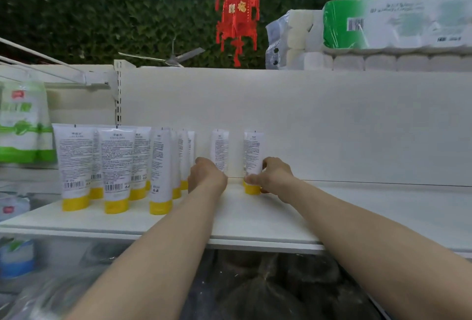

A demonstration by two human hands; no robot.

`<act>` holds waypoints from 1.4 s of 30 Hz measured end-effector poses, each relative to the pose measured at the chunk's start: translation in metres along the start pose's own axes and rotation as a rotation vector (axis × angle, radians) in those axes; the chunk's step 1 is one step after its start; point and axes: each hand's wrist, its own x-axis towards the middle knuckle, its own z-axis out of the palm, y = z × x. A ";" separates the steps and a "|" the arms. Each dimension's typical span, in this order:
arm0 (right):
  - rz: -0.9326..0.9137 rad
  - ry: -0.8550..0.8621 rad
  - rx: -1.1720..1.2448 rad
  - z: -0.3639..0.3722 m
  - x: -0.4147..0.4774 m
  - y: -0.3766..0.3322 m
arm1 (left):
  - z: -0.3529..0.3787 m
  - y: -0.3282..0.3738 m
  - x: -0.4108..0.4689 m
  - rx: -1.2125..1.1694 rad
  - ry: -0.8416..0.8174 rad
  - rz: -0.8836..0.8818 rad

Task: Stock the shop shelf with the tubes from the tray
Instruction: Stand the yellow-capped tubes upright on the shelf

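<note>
Now left hand [208, 175] grips left tube [219, 149], right hand [274, 176] grips right tube [252, 156]; shelf [362, 207] open rightward.

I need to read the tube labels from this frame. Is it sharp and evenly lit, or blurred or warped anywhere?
Head view: soft, even light, no glare on the tubes; their small print is too soft to read; the red lantern and lower-left plastic wrapping are blurred; forearms stretch toward the corners.

White shelf board [255, 227] with its back panel [319, 125]. At the left end a cluster of tubes [112, 163] stands upright on yellow caps [75, 204]. Apart from it, near the panel, stand a middle tube [219, 149] and a right tube [253, 153]; their bases are partly hidden, so both probably rest on the board.
</note>
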 end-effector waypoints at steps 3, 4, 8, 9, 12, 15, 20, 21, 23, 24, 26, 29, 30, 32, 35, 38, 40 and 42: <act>0.044 -0.066 -0.046 -0.001 0.001 0.002 | 0.000 -0.001 -0.002 0.013 -0.002 -0.001; 0.052 -0.085 -0.063 -0.002 0.000 0.002 | -0.001 -0.001 -0.002 0.013 -0.004 0.000; 0.045 -0.123 -0.100 -0.005 -0.003 0.002 | -0.001 -0.002 -0.003 0.005 -0.011 -0.007; 0.039 -0.126 -0.101 -0.005 -0.003 0.002 | -0.001 -0.002 -0.003 0.001 -0.010 -0.014; 0.037 -0.125 -0.106 -0.004 -0.003 0.003 | -0.002 -0.001 -0.005 -0.003 -0.019 -0.028; 0.028 -0.123 -0.104 -0.004 -0.003 0.004 | -0.004 -0.001 -0.006 -0.005 -0.033 -0.024; 0.011 -0.131 -0.117 -0.004 -0.004 0.005 | -0.004 -0.001 -0.007 -0.001 -0.028 -0.012; 0.010 -0.131 -0.115 -0.004 -0.004 0.005 | -0.004 -0.002 -0.007 0.002 -0.028 -0.012; 0.012 -0.132 -0.110 -0.004 -0.004 0.006 | -0.004 -0.002 -0.007 0.003 -0.027 -0.013; 0.012 -0.133 -0.108 -0.004 -0.004 0.005 | -0.004 -0.002 -0.007 0.005 -0.027 -0.011; 0.012 -0.132 -0.113 -0.004 -0.004 0.006 | -0.005 -0.002 -0.007 0.007 -0.027 -0.008; 0.006 -0.132 -0.132 -0.005 -0.003 0.006 | -0.005 -0.002 -0.008 0.007 -0.031 -0.003; 0.002 -0.133 -0.137 -0.005 -0.003 0.006 | -0.006 -0.002 -0.009 0.003 -0.031 -0.004; -0.006 -0.129 -0.148 -0.006 -0.003 0.007 | -0.006 -0.002 -0.008 0.000 -0.031 -0.008; -0.003 -0.121 -0.136 -0.005 -0.002 0.008 | -0.005 -0.002 -0.007 0.001 -0.031 -0.010; 0.002 -0.117 -0.142 -0.004 -0.001 0.008 | -0.005 -0.002 -0.007 0.002 -0.030 -0.013; 0.003 -0.119 -0.142 -0.004 -0.002 0.008 | -0.005 -0.002 -0.007 -0.001 -0.030 -0.014; 0.007 -0.120 -0.144 -0.004 -0.003 0.008 | -0.005 -0.002 -0.007 0.001 -0.030 -0.015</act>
